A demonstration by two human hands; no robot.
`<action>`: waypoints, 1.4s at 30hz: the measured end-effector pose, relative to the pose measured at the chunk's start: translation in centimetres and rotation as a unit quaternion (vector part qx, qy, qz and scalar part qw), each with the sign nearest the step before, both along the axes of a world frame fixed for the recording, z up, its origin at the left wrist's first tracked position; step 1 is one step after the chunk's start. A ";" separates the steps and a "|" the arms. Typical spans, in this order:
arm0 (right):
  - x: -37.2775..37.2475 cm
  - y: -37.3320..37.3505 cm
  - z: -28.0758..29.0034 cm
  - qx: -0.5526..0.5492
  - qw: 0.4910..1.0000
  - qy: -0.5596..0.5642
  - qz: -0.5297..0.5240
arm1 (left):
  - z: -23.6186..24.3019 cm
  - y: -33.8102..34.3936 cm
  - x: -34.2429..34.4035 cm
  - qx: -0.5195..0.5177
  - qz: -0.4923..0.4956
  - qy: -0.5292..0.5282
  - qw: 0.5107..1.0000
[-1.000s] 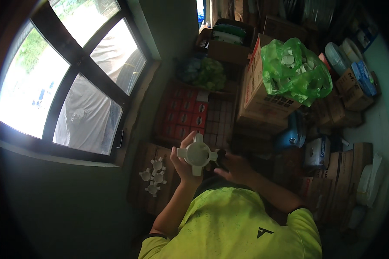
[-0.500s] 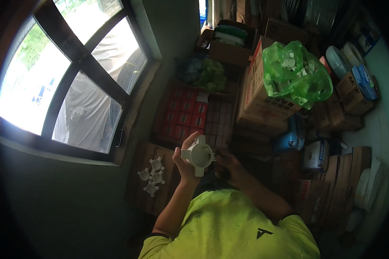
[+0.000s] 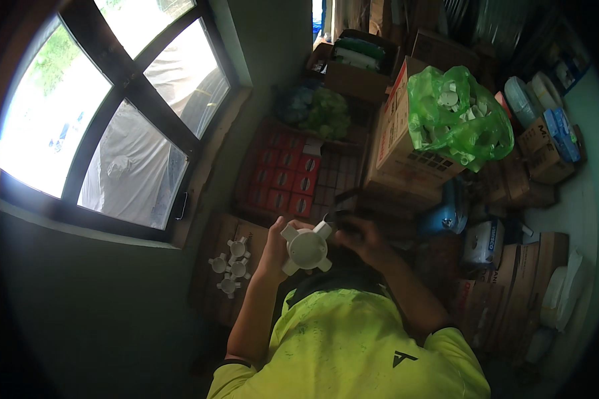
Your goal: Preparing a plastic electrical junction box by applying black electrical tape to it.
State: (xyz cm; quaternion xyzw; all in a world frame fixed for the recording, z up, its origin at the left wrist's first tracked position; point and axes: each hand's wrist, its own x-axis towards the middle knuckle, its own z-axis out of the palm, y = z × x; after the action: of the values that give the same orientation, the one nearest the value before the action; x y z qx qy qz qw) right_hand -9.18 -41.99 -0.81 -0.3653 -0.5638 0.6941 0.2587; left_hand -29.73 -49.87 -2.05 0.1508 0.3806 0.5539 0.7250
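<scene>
A white round four-way conduit junction box (image 3: pixel 307 250) is held up in front of my shirt, its spouts pointing outward. My left hand (image 3: pixel 277 249) is closed around its left side. Close to the box's right edge, my right hand (image 3: pixel 363 239) has its fingers curled in around a dark object too shadowed to name. A small curved glint shows near the upper right spout. To the left, several similar white junction boxes (image 3: pixel 238 268) lie clustered on a brown cardboard box (image 3: pixel 256 233).
Beyond my hands are stacked red boxes (image 3: pixel 283 173). A green plastic bag (image 3: pixel 459 120) of white fittings rests on a tall carton (image 3: pixel 393 139) at the right. More cartons (image 3: pixel 512 272) line the right wall. A barred window (image 3: pixel 126 93) fills the upper left.
The held junction box has turned so its spouts now lie diagonally, and it sits slightly lower. My right hand has shifted a little rightward from it.
</scene>
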 end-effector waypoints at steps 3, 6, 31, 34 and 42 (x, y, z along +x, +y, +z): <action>-0.3 0.0 -0.4 0.226 0.973 -0.031 0.025 | 0.2 0.1 -0.7 -0.007 -0.032 -0.038 0.999; 0.1 -0.6 1.0 0.134 0.983 -0.049 0.114 | 0.2 -0.2 -0.9 -0.016 -0.039 -0.075 0.996; 1.5 -1.7 -2.0 0.255 0.942 -0.084 0.203 | 1.5 0.1 -3.6 0.060 -0.086 0.018 0.994; 0.7 -2.4 -1.9 -0.139 0.973 0.108 0.146 | 1.4 0.1 -3.1 0.154 -0.034 0.230 0.960; -0.5 -1.5 -0.3 0.558 0.752 -0.313 0.159 | -1.1 0.9 -0.5 0.147 0.106 0.336 0.924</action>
State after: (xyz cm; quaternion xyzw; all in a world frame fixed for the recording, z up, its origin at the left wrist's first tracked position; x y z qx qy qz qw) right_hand -9.66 -43.45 -1.06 -0.2580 -0.9502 0.1341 0.1120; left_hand -30.18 -48.95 -3.10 0.3918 0.5301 0.5938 0.4615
